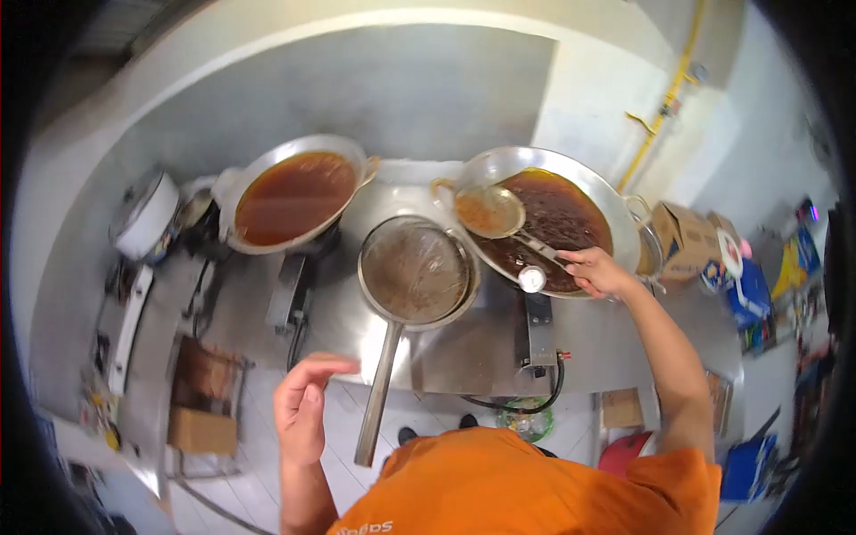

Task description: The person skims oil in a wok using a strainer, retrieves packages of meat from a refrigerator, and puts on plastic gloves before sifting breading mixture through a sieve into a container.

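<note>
My right hand [595,272] grips the handle of a round, shallow mesh skimmer [489,210]. The skimmer is at the left side of the right wok [504,160], which holds dark brown oil [571,214]. A dial thermometer [532,279] sits at that wok's near rim, just below the skimmer's handle. My left hand [308,406] is raised with nothing in it, its fingers stretched toward the right and the thumb apart. Close by it, the long handle of a large mesh strainer [415,270] points toward me. The strainer rests on a round metal vessel on the counter.
A second wok [343,152] with reddish-brown oil stands at the left. Gas burners with hoses sit along the steel counter [446,357]. A white pot [150,218] is at far left, a cardboard box [682,239] at right. A yellow pipe [655,134] runs up the wall.
</note>
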`<state>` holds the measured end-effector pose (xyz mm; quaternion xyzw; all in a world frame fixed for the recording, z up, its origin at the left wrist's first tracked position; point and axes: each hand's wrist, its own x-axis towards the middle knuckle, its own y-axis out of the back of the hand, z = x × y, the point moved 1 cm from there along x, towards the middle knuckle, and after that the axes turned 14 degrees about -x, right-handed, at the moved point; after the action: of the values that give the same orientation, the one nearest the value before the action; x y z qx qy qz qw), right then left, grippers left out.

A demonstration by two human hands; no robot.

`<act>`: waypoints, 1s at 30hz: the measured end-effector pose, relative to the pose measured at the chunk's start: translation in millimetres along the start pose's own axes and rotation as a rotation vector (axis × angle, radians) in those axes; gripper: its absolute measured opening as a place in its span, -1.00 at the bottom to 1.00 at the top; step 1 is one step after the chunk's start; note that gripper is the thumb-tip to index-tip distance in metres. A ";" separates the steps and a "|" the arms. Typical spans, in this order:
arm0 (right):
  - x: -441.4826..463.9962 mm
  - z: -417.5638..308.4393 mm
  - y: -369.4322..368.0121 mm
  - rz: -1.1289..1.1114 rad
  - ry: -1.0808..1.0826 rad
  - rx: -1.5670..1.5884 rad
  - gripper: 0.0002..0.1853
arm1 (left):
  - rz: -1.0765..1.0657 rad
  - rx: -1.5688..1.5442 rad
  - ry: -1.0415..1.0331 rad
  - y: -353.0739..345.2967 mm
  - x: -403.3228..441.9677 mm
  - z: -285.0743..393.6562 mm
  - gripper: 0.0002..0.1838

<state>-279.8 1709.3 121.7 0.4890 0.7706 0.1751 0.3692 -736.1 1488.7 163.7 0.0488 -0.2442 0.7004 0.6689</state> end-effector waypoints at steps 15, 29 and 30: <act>6.1 -33.1 -198.4 0.322 0.299 -1.052 -0.28 | -0.805 -0.840 0.118 8.2 -11.8 52.2 -0.61; -68.6 -93.0 -117.8 0.593 0.260 -0.708 -0.39 | 0.579 0.219 0.948 219.1 -274.1 -282.1 -0.58; -74.2 -98.7 -95.2 0.629 0.249 -0.674 -0.43 | 0.504 0.019 1.099 247.0 -338.8 -336.4 -0.54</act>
<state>-393.9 1609.0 156.9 0.5268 0.5239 0.5757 0.3414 -852.5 1319.8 -333.2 -0.3738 0.1393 0.7619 0.5103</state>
